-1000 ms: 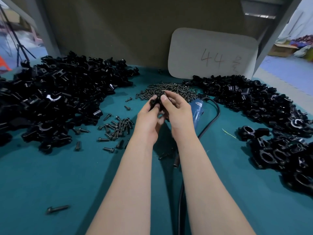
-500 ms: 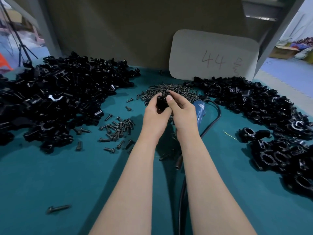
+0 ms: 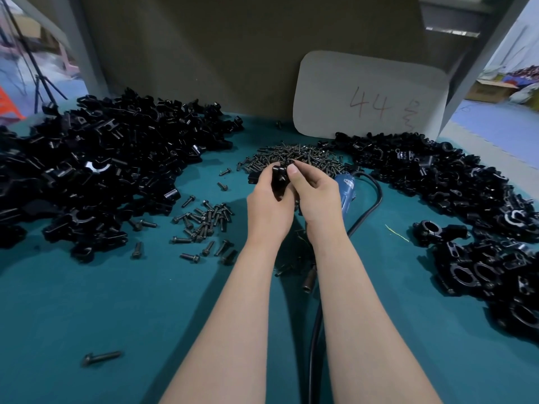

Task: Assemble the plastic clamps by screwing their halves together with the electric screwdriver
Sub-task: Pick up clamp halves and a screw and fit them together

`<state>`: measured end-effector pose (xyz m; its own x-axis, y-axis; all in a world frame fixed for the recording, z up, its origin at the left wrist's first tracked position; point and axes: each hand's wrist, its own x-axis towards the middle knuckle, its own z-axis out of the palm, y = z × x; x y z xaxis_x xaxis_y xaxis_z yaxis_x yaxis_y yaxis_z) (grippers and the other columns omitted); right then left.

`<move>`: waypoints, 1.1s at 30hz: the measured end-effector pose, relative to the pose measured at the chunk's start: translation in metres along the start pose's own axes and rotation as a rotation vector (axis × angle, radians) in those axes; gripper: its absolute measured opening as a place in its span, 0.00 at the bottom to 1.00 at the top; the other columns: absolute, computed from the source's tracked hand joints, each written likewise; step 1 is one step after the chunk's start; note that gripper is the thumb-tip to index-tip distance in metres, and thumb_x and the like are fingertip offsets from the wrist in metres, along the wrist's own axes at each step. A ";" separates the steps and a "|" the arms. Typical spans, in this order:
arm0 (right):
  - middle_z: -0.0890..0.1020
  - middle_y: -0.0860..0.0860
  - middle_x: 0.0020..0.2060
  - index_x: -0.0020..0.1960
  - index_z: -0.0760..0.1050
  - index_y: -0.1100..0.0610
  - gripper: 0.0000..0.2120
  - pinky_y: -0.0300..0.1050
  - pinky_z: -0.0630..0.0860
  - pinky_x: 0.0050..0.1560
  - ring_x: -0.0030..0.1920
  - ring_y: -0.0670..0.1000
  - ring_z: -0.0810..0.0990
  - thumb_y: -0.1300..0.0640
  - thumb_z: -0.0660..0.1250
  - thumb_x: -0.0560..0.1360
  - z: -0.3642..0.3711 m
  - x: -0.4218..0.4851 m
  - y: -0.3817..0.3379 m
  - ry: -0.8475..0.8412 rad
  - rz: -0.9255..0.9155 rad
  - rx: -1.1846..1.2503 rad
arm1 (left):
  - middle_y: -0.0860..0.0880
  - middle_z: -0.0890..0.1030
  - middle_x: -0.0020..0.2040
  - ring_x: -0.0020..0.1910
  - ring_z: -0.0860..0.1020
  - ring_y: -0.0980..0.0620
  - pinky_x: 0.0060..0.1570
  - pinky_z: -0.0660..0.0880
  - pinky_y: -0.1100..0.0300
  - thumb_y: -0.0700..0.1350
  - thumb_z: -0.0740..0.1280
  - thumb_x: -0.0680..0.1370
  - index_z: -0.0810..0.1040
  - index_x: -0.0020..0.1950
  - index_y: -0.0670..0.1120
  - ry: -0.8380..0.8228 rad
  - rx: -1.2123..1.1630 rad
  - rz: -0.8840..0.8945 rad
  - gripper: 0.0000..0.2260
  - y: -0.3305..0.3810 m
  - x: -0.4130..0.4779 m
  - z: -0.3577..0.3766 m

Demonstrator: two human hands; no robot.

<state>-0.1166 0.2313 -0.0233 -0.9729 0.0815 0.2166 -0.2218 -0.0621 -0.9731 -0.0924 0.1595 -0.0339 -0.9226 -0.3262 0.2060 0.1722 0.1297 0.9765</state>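
My left hand (image 3: 268,208): fingers curled round the clamp halves (image 3: 278,177), gripping from below and from the left so the two parts sit mated while I work on top
My right hand (image 3: 316,196): thumb and forefinger closed in a pinch on the top of the same black piece; whether a screw sits under my thumb I cannot tell, the fingers hide it
Where the clamp is: lifted off the table (image 3: 116,301), between both hands, just above the near edge of the small screws (image 3: 294,157); I judge I hold it there so the next screw is a short reach
Electric screwdriver (image 3: 347,189): lying on the cloth just beside my right wrist, blue body partly behind the hand, cable (image 3: 377,196) looping off to the right; no hand is on it, and it lies where my right hand can drop straight onto it
Loose halves (image 3: 96,170): the big heap on my left, the feed side
Longer bolts (image 3: 210,221): scattered between that heap and my left wrist
Closed clamps (image 3: 481,269): near right, apart from the feed heap, so done work does not mix with raw parts
Step in hand: I reckon I am lining the halves up by hand; driving is not yet begun
What to mind: when my right hand lets go for the tool, the left grip alone must hold the halves in line
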 end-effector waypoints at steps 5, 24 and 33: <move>0.82 0.45 0.47 0.49 0.77 0.48 0.07 0.41 0.76 0.57 0.55 0.48 0.80 0.60 0.67 0.77 0.000 0.000 0.001 -0.013 0.013 0.002 | 0.64 0.75 0.45 0.40 0.74 0.75 0.37 0.66 0.83 0.42 0.64 0.80 0.72 0.68 0.48 0.005 0.008 -0.005 0.16 -0.003 0.001 0.000; 0.81 0.46 0.48 0.60 0.78 0.58 0.12 0.43 0.77 0.58 0.54 0.47 0.80 0.58 0.66 0.78 0.002 -0.001 0.001 0.011 0.025 -0.114 | 0.51 0.82 0.53 0.46 0.78 0.58 0.35 0.68 0.80 0.45 0.65 0.80 0.75 0.65 0.49 0.054 0.094 -0.023 0.13 -0.002 0.002 -0.003; 0.82 0.50 0.52 0.60 0.78 0.58 0.12 0.51 0.76 0.61 0.56 0.50 0.79 0.59 0.66 0.78 0.003 -0.002 -0.001 0.013 0.052 -0.151 | 0.52 0.81 0.52 0.42 0.75 0.61 0.34 0.66 0.82 0.44 0.65 0.80 0.75 0.65 0.49 0.064 0.128 -0.009 0.14 -0.002 0.003 -0.002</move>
<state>-0.1149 0.2283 -0.0227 -0.9815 0.0951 0.1659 -0.1582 0.0841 -0.9838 -0.0947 0.1562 -0.0354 -0.8991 -0.3866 0.2052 0.1152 0.2433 0.9631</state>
